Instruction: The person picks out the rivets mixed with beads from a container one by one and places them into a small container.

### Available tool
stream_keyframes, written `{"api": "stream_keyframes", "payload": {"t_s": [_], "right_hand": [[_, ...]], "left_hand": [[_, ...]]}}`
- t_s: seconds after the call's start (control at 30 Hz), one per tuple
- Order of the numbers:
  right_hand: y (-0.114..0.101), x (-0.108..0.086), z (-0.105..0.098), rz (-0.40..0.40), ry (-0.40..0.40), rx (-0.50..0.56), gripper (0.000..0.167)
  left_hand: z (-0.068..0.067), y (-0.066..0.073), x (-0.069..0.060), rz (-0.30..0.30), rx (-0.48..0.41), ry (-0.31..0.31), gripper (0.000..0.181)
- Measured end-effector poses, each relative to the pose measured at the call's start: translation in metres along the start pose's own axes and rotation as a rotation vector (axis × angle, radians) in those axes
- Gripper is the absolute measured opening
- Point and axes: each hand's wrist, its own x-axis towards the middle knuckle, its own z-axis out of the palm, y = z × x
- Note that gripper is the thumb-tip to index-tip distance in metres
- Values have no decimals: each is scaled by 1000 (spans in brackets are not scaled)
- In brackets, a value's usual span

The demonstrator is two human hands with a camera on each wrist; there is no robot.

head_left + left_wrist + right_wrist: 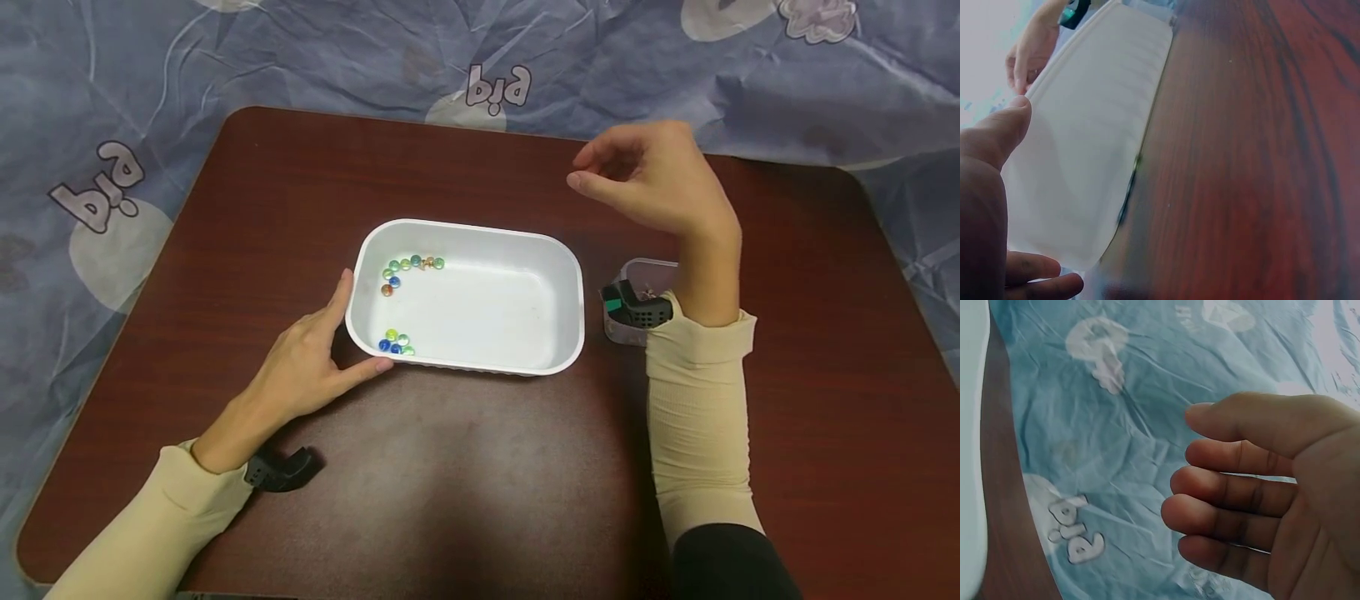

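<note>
A white tray (pixel 483 321) lies on the table, with several glass marbles (pixel 406 264) in a line along its far left inner edge and several more clustered at the near left corner. At the left end my left hand (pixel 300 367) holds the tray by its corner, thumb on the near rim and fingers along the end wall. The left wrist view shows that thumb (pixel 1013 122) against the rim. Above the table, to the tray's right, is my right hand (pixel 660 179), raised, its fingers loosely bent and nothing visible between them. In the right wrist view its fingertips (pixel 1188 512) are apart from the thumb.
A clear plastic container (pixel 626 333) stands right of the tray, partly hidden by the right forearm and black wrist camera (pixel 637 310); its small contents cannot be made out. The brown table (pixel 450 475) meets a blue printed cloth (pixel 360 58) behind.
</note>
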Motion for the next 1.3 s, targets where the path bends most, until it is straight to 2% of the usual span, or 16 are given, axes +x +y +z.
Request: {"api": "stream_keyframes", "payload": {"t_s": [0.27,0.53,0.67,0.93,1.07,1.3], "right_hand": [[-18,18,16,-24,-79,-22,15],[-24,32,41,-39,-166,28,10],[-30,38,52,-68,-205,14,11],[-41,52,66,-122,-229,20,10],[-44,56,77,-123,-265,32,9],[-46,60,104,-192,-344,48,7]], "left_hand": [[0,0,0,15,-2,14,105],[-1,1,1,-13,6,-1,106],[-1,1,1,-20,7,-4,106],[-1,2,1,-8,5,7,106],[-1,2,2,-11,10,4,106],[0,-1,1,25,0,33,104]]}}
